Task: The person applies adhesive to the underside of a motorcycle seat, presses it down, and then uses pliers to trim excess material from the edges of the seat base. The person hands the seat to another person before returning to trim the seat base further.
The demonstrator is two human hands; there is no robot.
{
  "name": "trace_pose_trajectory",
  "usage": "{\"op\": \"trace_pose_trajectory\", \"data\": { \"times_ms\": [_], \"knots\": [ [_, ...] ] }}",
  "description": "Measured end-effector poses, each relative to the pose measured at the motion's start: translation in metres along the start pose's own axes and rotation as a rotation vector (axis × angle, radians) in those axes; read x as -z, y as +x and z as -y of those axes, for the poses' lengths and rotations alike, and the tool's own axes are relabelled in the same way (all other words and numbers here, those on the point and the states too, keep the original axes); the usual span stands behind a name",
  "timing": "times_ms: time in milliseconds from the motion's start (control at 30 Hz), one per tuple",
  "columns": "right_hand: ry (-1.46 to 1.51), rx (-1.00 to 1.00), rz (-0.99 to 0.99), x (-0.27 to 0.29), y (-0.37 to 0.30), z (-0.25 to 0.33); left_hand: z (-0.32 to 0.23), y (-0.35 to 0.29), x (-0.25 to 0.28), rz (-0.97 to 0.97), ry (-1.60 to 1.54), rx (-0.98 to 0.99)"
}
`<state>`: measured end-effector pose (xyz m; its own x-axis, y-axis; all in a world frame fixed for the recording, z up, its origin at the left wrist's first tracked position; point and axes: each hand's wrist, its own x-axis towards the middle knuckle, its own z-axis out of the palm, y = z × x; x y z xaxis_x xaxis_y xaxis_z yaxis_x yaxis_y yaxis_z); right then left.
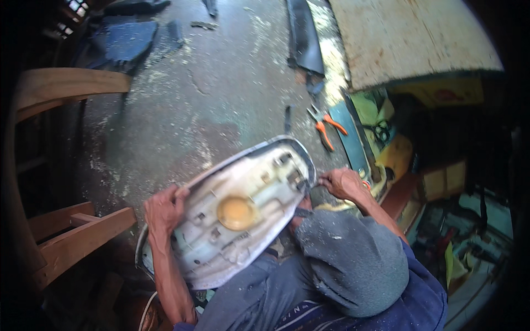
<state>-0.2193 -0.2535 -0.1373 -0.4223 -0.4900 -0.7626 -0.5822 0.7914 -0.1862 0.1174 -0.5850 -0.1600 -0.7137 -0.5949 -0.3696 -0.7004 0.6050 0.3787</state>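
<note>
Neither my left hand nor my right hand shows. Below me another person in a grey cap (pixel 353 259) bends over a motorcycle seat (pixel 265 220), both arms reaching to it. It lies underside up against the person's legs, showing a pale moulded base with a yellowish round patch (pixel 236 213) and a dark cover edge. The person's left hand (pixel 164 208) presses on the seat's left rim. The person's right hand (pixel 339 183) is closed, fingers pinched at the narrow right end; what they pinch is too small to make out.
Orange-handled pliers (pixel 327 129) lie on the scuffed floor (pixel 221 105) beyond the seat. Wooden frame pieces (pixel 83 243) stand at the left. A dark strip of material (pixel 305 38) and blue-black scraps (pixel 124 41) lie farther off. A worn board (pixel 414 41) is upper right, above cluttered tools.
</note>
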Motion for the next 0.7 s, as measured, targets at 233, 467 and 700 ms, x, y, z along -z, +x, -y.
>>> {"op": "trace_pose_trajectory", "data": {
  "times_ms": [233, 467, 700],
  "knots": [
    [-0.059, -0.019, -0.259, -0.019, -0.030, -0.004, -0.008, -0.001, -0.003, -0.050, 0.073, 0.072],
    [-0.233, -0.002, -0.195, -0.014, -0.015, 0.013, -0.010, -0.003, -0.006, -0.072, 0.083, 0.102],
    [0.690, -0.150, 0.029, -0.037, 0.006, -0.019, -0.008, 0.004, -0.004, -0.051, 0.099, 0.108]
  ]
}}
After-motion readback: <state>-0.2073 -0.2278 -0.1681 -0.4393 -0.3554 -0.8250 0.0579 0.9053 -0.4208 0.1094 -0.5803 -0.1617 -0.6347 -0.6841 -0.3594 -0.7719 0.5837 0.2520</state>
